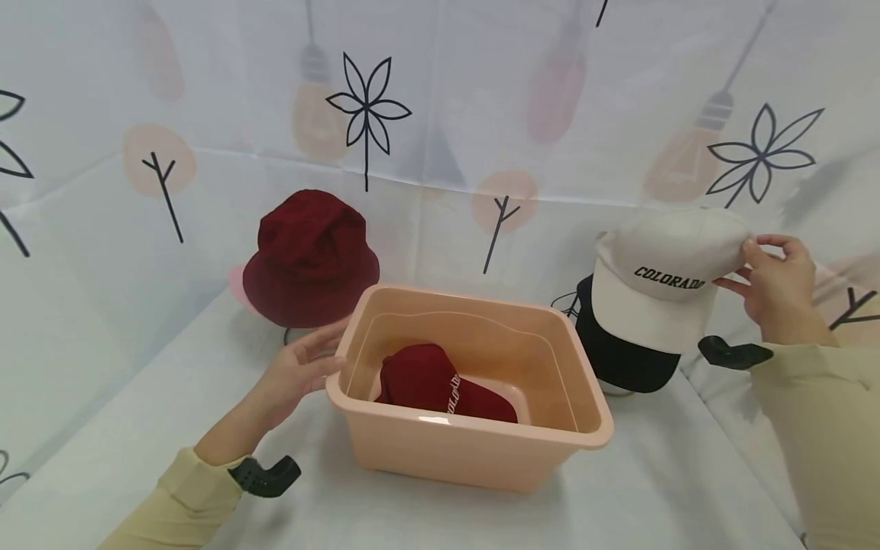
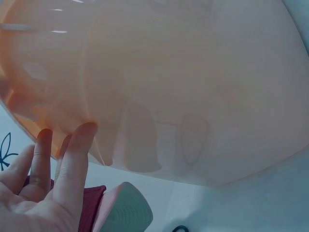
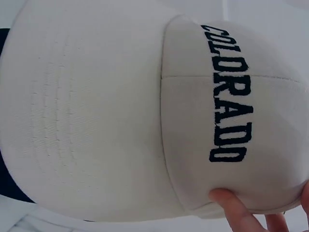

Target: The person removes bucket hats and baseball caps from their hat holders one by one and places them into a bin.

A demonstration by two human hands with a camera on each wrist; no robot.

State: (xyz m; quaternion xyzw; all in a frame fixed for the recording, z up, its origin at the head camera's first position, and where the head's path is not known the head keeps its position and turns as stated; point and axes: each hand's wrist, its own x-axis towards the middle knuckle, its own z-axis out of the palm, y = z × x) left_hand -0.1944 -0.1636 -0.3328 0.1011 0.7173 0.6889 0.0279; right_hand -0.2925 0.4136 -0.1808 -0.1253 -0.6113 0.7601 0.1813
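A white baseball cap (image 1: 660, 267) lettered COLORADO sits over a black cap (image 1: 622, 355) at the right. My right hand (image 1: 784, 279) pinches the white cap by its side edge. In the right wrist view the thumb (image 3: 231, 205) lies on the crown below the lettering. My left hand (image 1: 302, 374) rests with extended fingers against the left end of a peach plastic bin (image 1: 440, 447). The left wrist view shows those fingertips (image 2: 87, 130) on the bin's outer wall, just under the rim. Inside the bin lies a dark red COLORADO cap (image 1: 422, 374).
At the back left a dark red bucket hat (image 1: 309, 260) sits over a pink hat (image 1: 239, 289) on a stand. Behind everything hangs a patterned white cloth (image 1: 440, 99). A white cover (image 1: 302, 504) lies over the table.
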